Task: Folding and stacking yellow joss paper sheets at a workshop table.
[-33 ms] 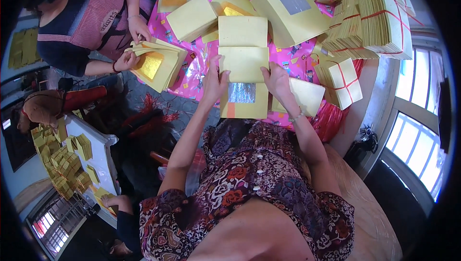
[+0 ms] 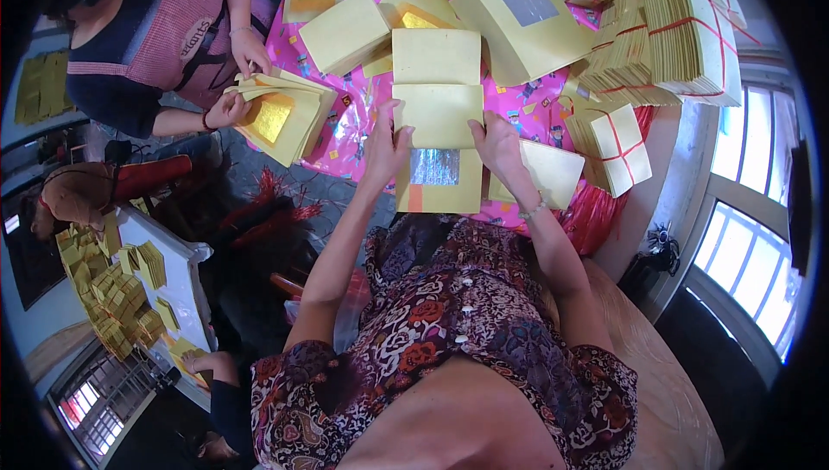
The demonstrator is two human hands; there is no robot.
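My left hand and my right hand grip opposite side edges of a plain pale yellow paper sheet, thumbs on top. Whether it is one sheet or a thin stack I cannot tell. Nearer to me, partly under it, lies yellow paper with a silver foil square and an orange patch at its corner. Beyond the held sheet, another plain yellow sheet adjoins its far edge. Beside my right wrist a pale paper stack rests on the table.
The table has a pink patterned cover. A tall foil-topped stack and red-tied paper bundles stand far right. At left a co-worker in an apron holds gold-foil papers. Another person works at a white table lower left.
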